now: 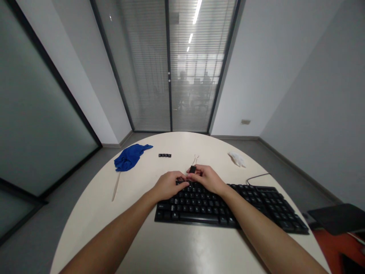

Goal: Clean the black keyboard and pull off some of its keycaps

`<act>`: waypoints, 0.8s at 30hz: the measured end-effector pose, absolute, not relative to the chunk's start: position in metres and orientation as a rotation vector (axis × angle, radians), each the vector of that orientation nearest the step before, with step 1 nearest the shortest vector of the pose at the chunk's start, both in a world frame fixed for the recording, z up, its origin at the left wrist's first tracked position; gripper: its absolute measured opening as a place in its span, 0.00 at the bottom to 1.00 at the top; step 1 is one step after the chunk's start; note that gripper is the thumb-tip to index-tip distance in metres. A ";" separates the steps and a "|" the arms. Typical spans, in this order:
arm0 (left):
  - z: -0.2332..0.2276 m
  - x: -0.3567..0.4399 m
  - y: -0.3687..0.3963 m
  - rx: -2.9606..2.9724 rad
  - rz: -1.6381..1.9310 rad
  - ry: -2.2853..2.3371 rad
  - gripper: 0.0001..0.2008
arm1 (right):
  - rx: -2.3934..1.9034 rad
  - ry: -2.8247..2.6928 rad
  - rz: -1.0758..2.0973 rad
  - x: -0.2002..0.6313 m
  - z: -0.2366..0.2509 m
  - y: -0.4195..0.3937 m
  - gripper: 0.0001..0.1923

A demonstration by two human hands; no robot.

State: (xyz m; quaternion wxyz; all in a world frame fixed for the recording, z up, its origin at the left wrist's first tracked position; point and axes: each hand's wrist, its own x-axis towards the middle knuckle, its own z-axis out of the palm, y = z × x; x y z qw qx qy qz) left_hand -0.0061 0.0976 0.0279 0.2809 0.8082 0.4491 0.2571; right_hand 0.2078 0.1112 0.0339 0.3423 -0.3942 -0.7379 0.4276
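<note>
My right hand (207, 177) pinches the small black handle of what looks like a keycap puller (192, 169). Its thin wire prongs point away from me, above the back edge of the black keyboard (199, 217). Over the keyboard's back left part, my left hand (170, 185) has its fingers bent, with the thumb across the upper keys and the index finger near the back edge. The fingertips of both hands meet or nearly meet. My hands and right forearm cover part of the keys.
Beyond my left hand lies a short row of loose black keycaps (164, 155). A crumpled blue cloth (130, 157) and a thin pale stick (116, 186) are at the left. At the right are a crumpled white tissue (237, 159) and the keyboard's cable (258, 176). The round table's edge (182, 133) curves behind.
</note>
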 end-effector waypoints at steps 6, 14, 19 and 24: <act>0.026 -0.006 0.099 2.166 0.723 1.164 0.08 | -1.054 -1.941 1.072 0.207 0.029 0.115 0.20; 0.029 -0.006 0.095 2.176 0.755 1.175 0.10 | -1.018 -1.952 1.109 0.208 0.025 0.117 0.22; 0.035 -0.003 0.089 2.354 0.815 1.179 0.08 | -0.971 -1.820 1.222 0.207 0.030 0.117 0.24; 0.034 -0.003 0.088 2.456 0.855 1.142 0.09 | -0.990 -1.691 1.292 0.207 0.029 0.118 0.25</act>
